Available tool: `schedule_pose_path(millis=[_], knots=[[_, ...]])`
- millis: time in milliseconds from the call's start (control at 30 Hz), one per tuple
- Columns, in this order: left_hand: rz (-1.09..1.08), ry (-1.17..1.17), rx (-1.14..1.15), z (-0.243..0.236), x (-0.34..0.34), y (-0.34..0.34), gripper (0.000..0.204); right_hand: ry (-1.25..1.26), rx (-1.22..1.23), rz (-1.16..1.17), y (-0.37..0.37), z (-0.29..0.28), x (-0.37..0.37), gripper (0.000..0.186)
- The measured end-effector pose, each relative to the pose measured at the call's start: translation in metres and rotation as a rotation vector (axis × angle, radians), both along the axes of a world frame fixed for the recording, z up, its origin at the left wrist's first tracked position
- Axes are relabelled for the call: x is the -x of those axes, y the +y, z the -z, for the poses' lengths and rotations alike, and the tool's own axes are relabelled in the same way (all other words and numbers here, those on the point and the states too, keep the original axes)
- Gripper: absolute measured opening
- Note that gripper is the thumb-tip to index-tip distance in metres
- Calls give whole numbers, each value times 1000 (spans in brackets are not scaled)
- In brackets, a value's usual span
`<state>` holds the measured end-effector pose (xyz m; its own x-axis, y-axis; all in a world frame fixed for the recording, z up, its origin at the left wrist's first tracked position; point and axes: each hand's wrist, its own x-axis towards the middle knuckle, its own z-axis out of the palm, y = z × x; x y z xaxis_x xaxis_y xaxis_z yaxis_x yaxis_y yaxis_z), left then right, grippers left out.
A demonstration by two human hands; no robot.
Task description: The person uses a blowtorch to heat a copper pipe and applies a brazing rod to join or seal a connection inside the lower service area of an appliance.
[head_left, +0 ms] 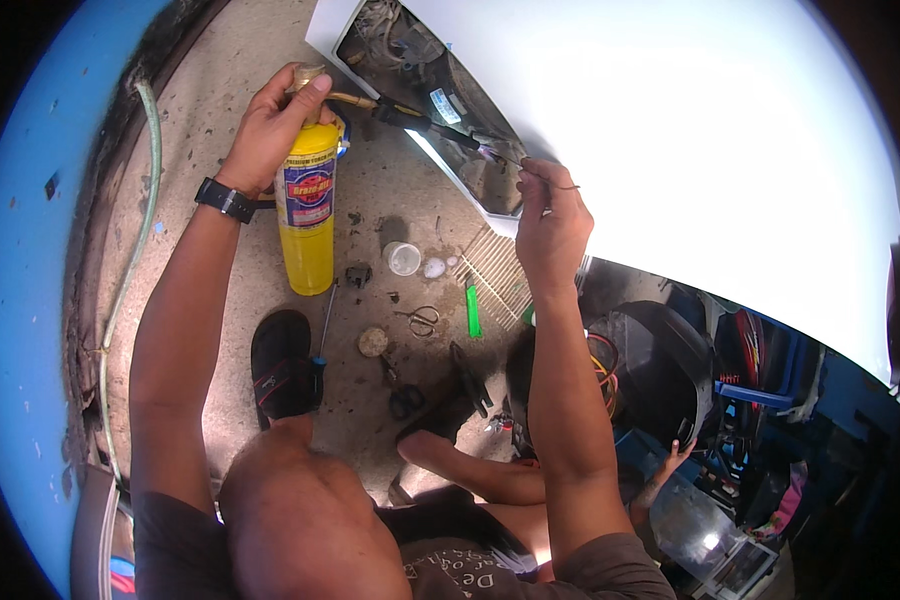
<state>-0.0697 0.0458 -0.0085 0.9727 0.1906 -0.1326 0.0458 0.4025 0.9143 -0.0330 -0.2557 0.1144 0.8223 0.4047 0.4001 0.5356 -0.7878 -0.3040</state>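
Note:
My left hand [273,125] is closed round the brass valve at the top of a gas torch with a yellow cylinder [311,258]. The torch's dark burner tube [425,122] slants right, and a small pale purple flame shows at its tip. In my right hand [553,228] is a thin brownish rod [558,184], pinched between the fingers, its end close to the flame. Both meet at the opening of a white cabinet [670,150], where dusty tubing and a blue-and-white label show. The joint at the flame is too small to make out.
On the concrete floor lie a white cup [403,259], a green cutter [473,308], scissors [406,400], pliers [469,378], a screwdriver [320,355] and a wire grille [492,270]. Another person's hand [676,458] shows by black parts and wires at right. A hose [150,190] runs along the left.

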Motion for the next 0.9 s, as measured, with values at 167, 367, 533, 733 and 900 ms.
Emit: schedule_pose_path(millis=[167, 367, 533, 733, 900], knots=[[7, -2, 17, 0, 1, 1, 36, 3, -13, 3, -1, 3, 0, 11], [1, -6, 80, 2, 1, 2, 35, 1, -8, 6, -2, 3, -1, 11], [11, 6, 26, 4, 2, 5, 33, -8, 1, 6, -1, 4, -2, 10], [18, -6, 35, 4, 1, 3, 34, 1, -4, 2, -1, 4, -1, 10], [10, 1, 20, 3, 2, 4, 34, -5, -1, -9, 0, 4, -1, 10]])
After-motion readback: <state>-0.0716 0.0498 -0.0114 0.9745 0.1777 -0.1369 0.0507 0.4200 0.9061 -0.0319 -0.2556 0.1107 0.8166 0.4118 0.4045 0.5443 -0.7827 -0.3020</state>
